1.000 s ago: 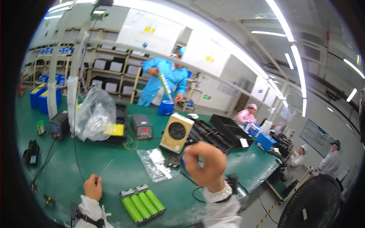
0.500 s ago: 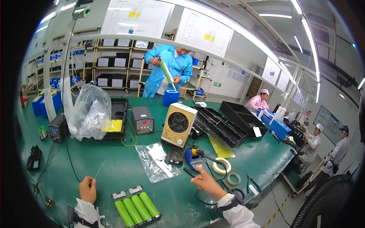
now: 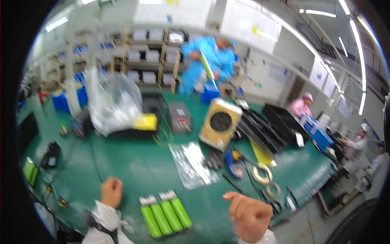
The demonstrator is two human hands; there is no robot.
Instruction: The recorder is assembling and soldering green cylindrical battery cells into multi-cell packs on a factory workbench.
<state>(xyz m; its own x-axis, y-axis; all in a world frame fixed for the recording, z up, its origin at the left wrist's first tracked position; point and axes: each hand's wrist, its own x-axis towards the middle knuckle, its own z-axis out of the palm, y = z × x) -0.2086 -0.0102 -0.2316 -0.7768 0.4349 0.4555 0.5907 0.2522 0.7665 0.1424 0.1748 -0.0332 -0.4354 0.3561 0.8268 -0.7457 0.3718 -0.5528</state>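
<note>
My left hand (image 3: 111, 192) hovers over the near left of the green table with its fingers closed; the picture is blurred and whatever they pinch cannot be made out. To its right lies a row of several green cylindrical battery cells (image 3: 166, 216), with pale brackets (image 3: 167, 195) at their far ends. My right hand (image 3: 250, 215) is raised to the right of the cells, apart from them. Its fingers are curled, with one digit poking out leftward and nothing visible in the grip.
A clear bag with white strips (image 3: 194, 162) lies beyond the cells. Behind stand a beige fan unit (image 3: 221, 124) and a grey box with a red display (image 3: 180, 117). Tape rolls (image 3: 262, 174) and a soldering-iron stand (image 3: 235, 163) sit at right. A blue-clad person (image 3: 209, 63) works across the table.
My view has swung left, shifting the scene rightward and blurring it. My right hand has drawn nearer and its fingers have curled. The thin strand at my left fingers no longer shows.
</note>
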